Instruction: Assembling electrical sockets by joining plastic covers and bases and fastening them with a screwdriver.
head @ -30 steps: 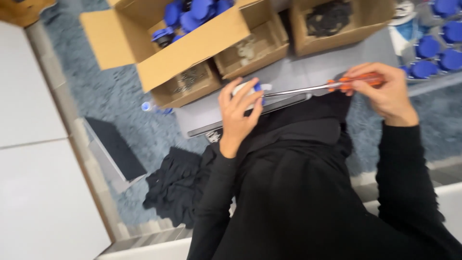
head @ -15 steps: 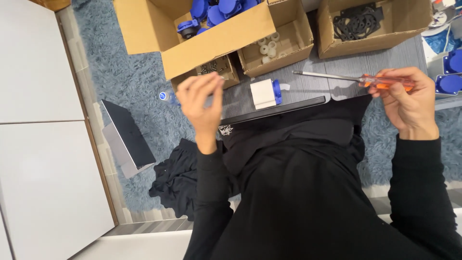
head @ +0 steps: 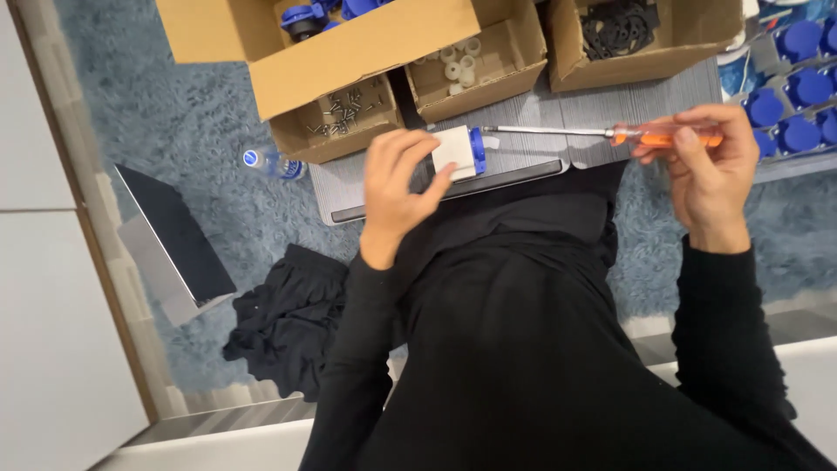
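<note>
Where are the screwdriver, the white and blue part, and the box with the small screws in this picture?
screwdriver [head: 663,133]: head view, on its orange handle, held in the right hand.
white and blue part [head: 455,150]: head view, on its white face, at the left hand's fingertips.
box of screws [head: 301,144]: head view, on its front cardboard wall.

A grey lap board [head: 523,166] carries the work. On it, at its middle, lies a small white-and-blue part [head: 462,150]. Behind the board stand open cardboard boxes: one of screws [head: 336,118], one of white rings [head: 466,57], one of black gaskets [head: 623,22]. Left of the board, on the blue shaggy rug [head: 174,113], lie a small bottle [head: 270,162], a dark panel [head: 174,235] and black cloth [head: 288,318].
</note>
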